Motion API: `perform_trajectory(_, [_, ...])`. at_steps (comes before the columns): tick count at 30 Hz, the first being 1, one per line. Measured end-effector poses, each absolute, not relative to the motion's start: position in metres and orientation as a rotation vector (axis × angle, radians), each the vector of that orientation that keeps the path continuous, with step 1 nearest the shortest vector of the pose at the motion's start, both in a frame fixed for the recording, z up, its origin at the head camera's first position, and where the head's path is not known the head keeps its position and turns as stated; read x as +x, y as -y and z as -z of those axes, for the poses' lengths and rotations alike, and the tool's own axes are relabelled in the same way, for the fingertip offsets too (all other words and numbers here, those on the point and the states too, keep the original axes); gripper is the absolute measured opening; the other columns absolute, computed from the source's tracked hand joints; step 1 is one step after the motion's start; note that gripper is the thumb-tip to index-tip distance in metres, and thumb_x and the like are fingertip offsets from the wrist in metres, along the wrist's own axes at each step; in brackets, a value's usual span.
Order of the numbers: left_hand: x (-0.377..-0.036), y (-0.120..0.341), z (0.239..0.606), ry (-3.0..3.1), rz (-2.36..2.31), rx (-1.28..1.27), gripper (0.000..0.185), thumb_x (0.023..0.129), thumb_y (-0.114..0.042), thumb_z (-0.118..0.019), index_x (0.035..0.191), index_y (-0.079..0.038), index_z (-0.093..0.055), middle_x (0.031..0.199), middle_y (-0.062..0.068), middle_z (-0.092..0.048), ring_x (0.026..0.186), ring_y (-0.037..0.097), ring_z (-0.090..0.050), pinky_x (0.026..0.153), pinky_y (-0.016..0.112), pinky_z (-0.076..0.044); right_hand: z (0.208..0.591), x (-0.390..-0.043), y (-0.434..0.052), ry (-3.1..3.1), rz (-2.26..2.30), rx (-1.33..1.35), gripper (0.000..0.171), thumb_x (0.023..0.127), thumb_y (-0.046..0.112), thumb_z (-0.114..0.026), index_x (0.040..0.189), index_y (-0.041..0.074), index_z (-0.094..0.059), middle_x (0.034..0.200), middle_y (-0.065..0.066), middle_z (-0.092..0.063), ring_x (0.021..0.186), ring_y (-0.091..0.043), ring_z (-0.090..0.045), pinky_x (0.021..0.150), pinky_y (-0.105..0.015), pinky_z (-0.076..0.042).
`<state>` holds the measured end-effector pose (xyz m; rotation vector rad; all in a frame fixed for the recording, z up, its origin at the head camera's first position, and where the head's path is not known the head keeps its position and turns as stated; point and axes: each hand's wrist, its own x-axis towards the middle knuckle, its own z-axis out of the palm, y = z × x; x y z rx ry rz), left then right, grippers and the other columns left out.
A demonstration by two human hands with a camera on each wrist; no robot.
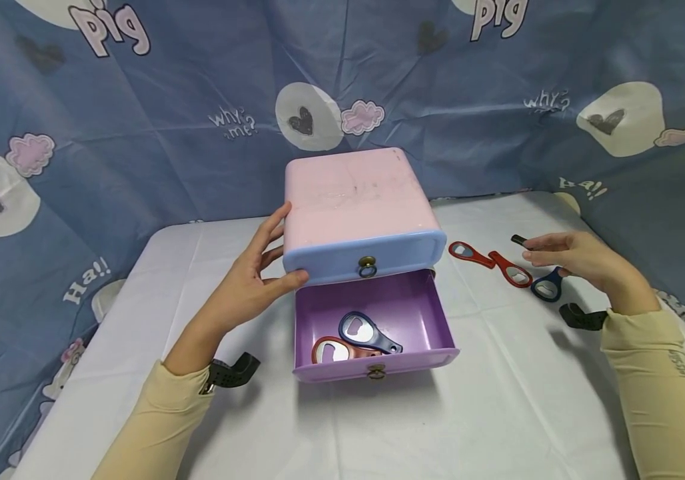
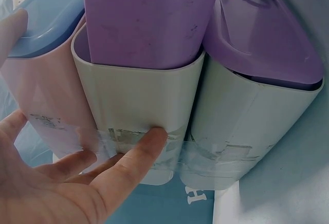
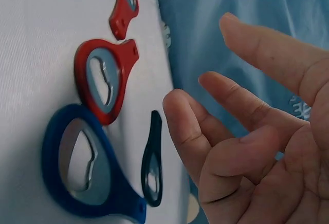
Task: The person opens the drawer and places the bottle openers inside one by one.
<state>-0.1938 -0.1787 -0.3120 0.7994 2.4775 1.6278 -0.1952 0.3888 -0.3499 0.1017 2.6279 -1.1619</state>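
Note:
My left hand (image 1: 243, 283) rests against the side of a stacked drawer box (image 1: 354, 193) with a pink top and light blue front. Its thumb touches the blue front; the fingers lie along the side walls. The purple drawer (image 1: 378, 300) below is pulled out. Inside it are a blue bottle opener (image 1: 386, 343) and a red bottle opener (image 1: 321, 343). My right hand (image 1: 585, 260) hovers, holding nothing, over more openers on the table: two red bottle openers (image 1: 501, 261), a blue bottle opener (image 1: 548, 289) and a dark bottle opener (image 3: 152, 157).
A white cloth (image 1: 498, 413) covers the table. Behind and beside it hangs a blue printed curtain (image 1: 198, 73). In the left wrist view another purple drawer (image 2: 272, 39) of the box sits pushed in, beyond the pulled-out one.

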Motion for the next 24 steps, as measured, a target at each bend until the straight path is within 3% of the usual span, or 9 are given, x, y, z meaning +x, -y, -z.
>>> perform_trajectory(4, [-0.194,0.179,0.312,-2.477,-1.634,0.806,0.101,0.098,-0.014,-0.081,0.168,-0.053,-0.02,0.175,0.006,-0.025,0.157,0.041,-0.041,0.11,0.06,-0.054,0.355,-0.198,-0.389,-2.646,1.119,0.11,0.072,0.105,0.048,-0.069,0.155,0.0,-0.051,0.109,0.035,-0.062,0.099,0.011,-0.056,0.084,-0.028,-0.052])
perform_trajectory(10, [-0.194,0.179,0.311,-2.476,-1.626,0.805,0.1,0.098,-0.016,-0.08,0.168,-0.054,-0.019,0.176,0.007,-0.025,0.157,0.04,-0.04,0.111,0.06,-0.054,0.357,-0.198,-0.386,-2.676,1.065,0.102,0.069,0.104,0.047,-0.07,0.152,-0.001,-0.056,0.14,-0.002,-0.068,0.101,0.009,-0.055,0.086,-0.03,-0.054])
perform_trajectory(14, [-0.195,0.18,0.312,-2.488,-1.626,0.8,0.1,0.098,-0.015,-0.081,0.167,-0.054,-0.02,0.175,0.006,-0.026,0.157,0.04,-0.041,0.111,0.061,-0.053,0.358,-0.199,-0.384,-2.709,1.024,0.082,0.064,0.105,0.042,-0.07,0.15,-0.003,-0.057,0.146,-0.017,-0.066,0.101,0.008,-0.054,0.087,-0.031,-0.054])
perform_trajectory(19, [-0.195,0.18,0.312,-2.486,-1.624,0.796,0.1,0.097,-0.015,-0.081,0.168,-0.054,-0.02,0.175,0.007,-0.026,0.157,0.041,-0.041,0.111,0.062,-0.053,0.362,-0.2,-0.383,-2.719,0.983,0.092,0.064,0.104,0.039,-0.072,0.148,-0.005,-0.058,0.141,-0.02,-0.07,0.104,-0.001,-0.056,0.087,-0.032,-0.054])
perform_trajectory(24, [-0.195,0.179,0.311,-2.468,-1.627,0.789,0.1,0.098,-0.016,-0.081,0.167,-0.055,-0.02,0.176,0.005,-0.025,0.157,0.04,-0.04,0.111,0.063,-0.053,0.365,-0.2,-0.382,-2.698,0.979,0.095,0.066,0.103,0.039,-0.073,0.147,-0.006,-0.058,0.126,-0.009,-0.077,0.105,-0.008,-0.059,0.084,-0.031,-0.054])
